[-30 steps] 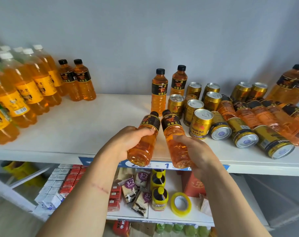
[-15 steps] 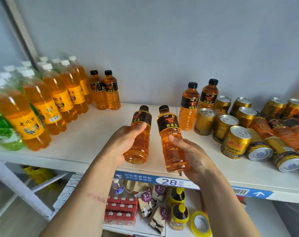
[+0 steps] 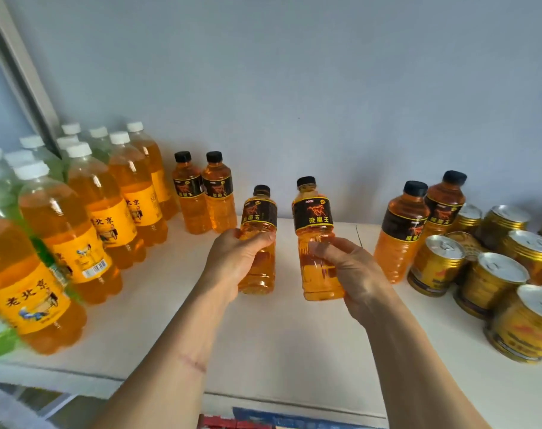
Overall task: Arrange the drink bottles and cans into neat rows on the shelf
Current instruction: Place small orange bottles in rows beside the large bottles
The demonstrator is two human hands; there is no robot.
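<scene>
My left hand [image 3: 232, 261] grips a small orange bottle with a black label [image 3: 259, 218], held upright over the middle of the white shelf [image 3: 282, 345]. My right hand [image 3: 347, 270] grips a second bottle of the same kind [image 3: 314, 212], also upright, a little to the right. Two matching black-capped bottles [image 3: 201, 193] stand side by side at the back wall, just left of the held ones. Two more of them [image 3: 418, 218] stand at the back right.
Large orange bottles with yellow labels and white caps [image 3: 87, 230] stand in rows on the left, green ones behind them. Several gold cans [image 3: 492, 283] crowd the right side. A grey wall closes the back. The shelf's front edge carries a blue price strip [image 3: 279, 418].
Both hands have carried their bottles up and further back over the shelf, tilting them upright. The view has swung left and closer, hiding the lower shelf.
</scene>
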